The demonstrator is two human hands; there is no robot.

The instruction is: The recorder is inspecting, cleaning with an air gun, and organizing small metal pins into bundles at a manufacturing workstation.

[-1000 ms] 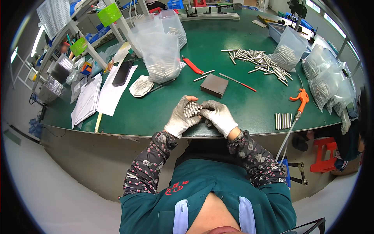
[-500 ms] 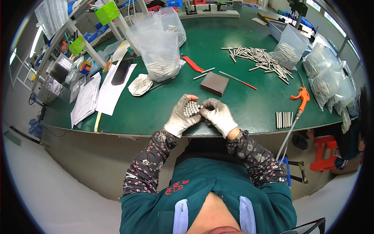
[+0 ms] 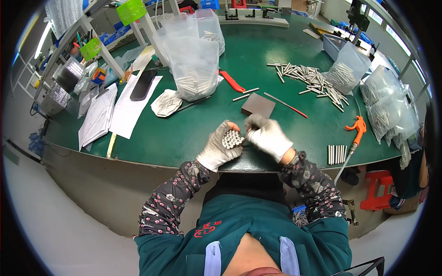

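My left hand (image 3: 217,147), in a white-grey work glove with bare fingertips, is wrapped round a bundle of metal pins (image 3: 232,139). Their round ends face up in a tight cluster. Just right of the bundle is my gloved right hand (image 3: 270,138), apart from it, with bent fingers smeared by motion. Whether a pin is between those fingers cannot be made out. Beyond the right hand lies a dark grey rectangular block (image 3: 258,106). A loose pile of metal pins (image 3: 313,82) spreads farther back to the right, and a short row of pins (image 3: 337,154) lies near the front edge.
Plastic bags of pins (image 3: 195,64) stand at the back left; more bags (image 3: 386,103) sit at the right. An orange air gun (image 3: 357,127) with its hose lies near the right front edge. A red-handled file (image 3: 294,109), red cutter (image 3: 232,82), phone (image 3: 143,85) and papers (image 3: 131,108) lie about.
My right hand has drawn back from the bundle toward the right. The left hand keeps hold of the pins, whose ends show more fully. The whole view has shifted slightly.
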